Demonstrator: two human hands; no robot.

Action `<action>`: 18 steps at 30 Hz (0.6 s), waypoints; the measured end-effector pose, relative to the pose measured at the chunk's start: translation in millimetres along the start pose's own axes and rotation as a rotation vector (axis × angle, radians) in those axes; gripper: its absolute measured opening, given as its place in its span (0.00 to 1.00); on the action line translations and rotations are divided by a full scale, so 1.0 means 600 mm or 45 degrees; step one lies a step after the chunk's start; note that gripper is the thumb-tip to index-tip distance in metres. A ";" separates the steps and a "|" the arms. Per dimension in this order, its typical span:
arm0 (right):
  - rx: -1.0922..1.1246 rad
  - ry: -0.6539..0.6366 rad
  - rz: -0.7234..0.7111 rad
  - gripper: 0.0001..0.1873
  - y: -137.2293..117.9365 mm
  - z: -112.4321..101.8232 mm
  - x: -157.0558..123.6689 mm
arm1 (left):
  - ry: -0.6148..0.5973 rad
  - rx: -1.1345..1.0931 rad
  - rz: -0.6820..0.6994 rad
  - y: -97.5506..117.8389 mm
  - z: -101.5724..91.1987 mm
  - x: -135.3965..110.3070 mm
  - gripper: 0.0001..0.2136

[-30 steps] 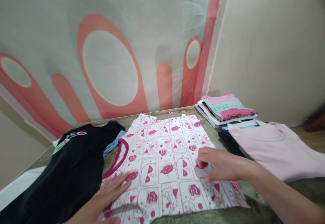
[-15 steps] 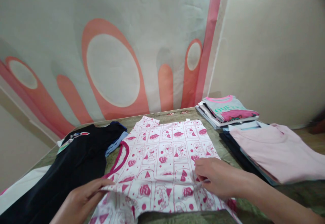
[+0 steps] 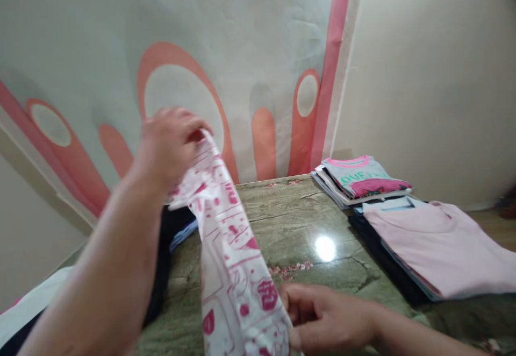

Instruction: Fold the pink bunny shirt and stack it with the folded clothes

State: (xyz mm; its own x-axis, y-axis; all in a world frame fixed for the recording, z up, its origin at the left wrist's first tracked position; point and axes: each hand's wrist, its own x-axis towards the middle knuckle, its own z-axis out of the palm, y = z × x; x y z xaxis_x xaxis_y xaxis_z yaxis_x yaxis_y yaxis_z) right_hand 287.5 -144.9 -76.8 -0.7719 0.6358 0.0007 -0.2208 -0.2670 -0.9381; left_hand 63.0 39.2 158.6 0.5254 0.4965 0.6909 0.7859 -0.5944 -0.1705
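My left hand point(image 3: 169, 143) is raised high and pinches one edge of a white shirt with a pink cartoon print point(image 3: 231, 243). The cloth hangs down from it in a narrow band, off the table. My right hand point(image 3: 322, 318) grips the lower part of the same shirt near the table's front edge, fingers closed on the fabric. Under my left arm lies a black garment point(image 3: 169, 232) with a blue one beneath it, partly hidden.
The greenish marble tabletop point(image 3: 294, 221) shows a bright light reflection. At the right lies a pale pink shirt point(image 3: 439, 243) on dark folded clothes. A folded stack topped by a grey and pink shirt point(image 3: 358, 176) sits behind it, by the wall with orange shapes.
The printed shirt lay flat on the table before; both hands have lifted it. My left hand rose high with one edge, my right hand pulled back toward me.
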 end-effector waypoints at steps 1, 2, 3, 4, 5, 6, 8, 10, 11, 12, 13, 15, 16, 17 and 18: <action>0.023 0.000 -0.012 0.23 0.001 -0.009 0.001 | -0.027 -0.014 0.021 0.038 0.037 0.038 0.11; 0.021 -0.005 0.003 0.23 0.001 -0.022 0.001 | -0.065 -0.040 0.063 0.073 0.079 0.067 0.11; 0.003 -0.027 0.064 0.23 -0.001 -0.037 -0.001 | -0.094 -0.062 0.097 0.104 0.124 0.086 0.09; -0.029 -0.078 0.178 0.24 -0.004 -0.055 -0.005 | -0.126 -0.091 0.135 0.130 0.169 0.095 0.08; -0.075 -0.151 0.335 0.23 -0.008 -0.073 -0.012 | -0.161 -0.138 0.170 0.150 0.212 0.094 0.09; -0.141 -0.233 0.512 0.22 -0.013 -0.092 -0.020 | -0.213 -0.265 0.195 0.163 0.250 0.084 0.10; -0.362 -0.325 0.822 0.19 -0.024 -0.126 -0.041 | -0.294 -0.462 0.117 0.165 0.307 0.046 0.15; -0.717 -0.110 0.898 0.18 -0.034 -0.148 -0.056 | -0.364 -0.515 -0.006 0.135 0.335 -0.005 0.16; -0.932 0.134 0.836 0.18 -0.036 -0.154 -0.059 | -0.385 -0.509 -0.044 0.111 0.340 -0.032 0.15; -1.151 0.430 0.723 0.19 -0.038 -0.158 -0.058 | -0.404 -0.495 -0.091 0.084 0.340 -0.060 0.14; -1.355 0.726 0.568 0.19 -0.037 -0.159 -0.054 | -0.423 -0.476 -0.142 0.055 0.337 -0.087 0.14; -1.653 1.085 0.207 0.16 -0.029 -0.157 -0.040 | -0.436 -0.425 -0.252 0.001 0.324 -0.145 0.15; -1.750 1.096 0.042 0.14 -0.023 -0.154 -0.032 | -0.442 -0.397 -0.298 -0.021 0.317 -0.174 0.16; -1.820 1.014 -0.085 0.13 -0.016 -0.152 -0.025 | -0.449 -0.373 -0.336 -0.038 0.311 -0.205 0.17; -1.868 0.892 -0.165 0.14 -0.009 -0.150 -0.019 | -0.469 -0.348 -0.374 -0.050 0.308 -0.235 0.18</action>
State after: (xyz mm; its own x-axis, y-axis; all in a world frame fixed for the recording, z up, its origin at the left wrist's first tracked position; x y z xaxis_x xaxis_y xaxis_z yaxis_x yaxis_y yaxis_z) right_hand 351.0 -85.4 -103.0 -0.2974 0.8932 0.3371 0.7819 0.4305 -0.4509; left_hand 25.8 103.8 -63.2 0.4146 0.8260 0.3819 0.8292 -0.5158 0.2155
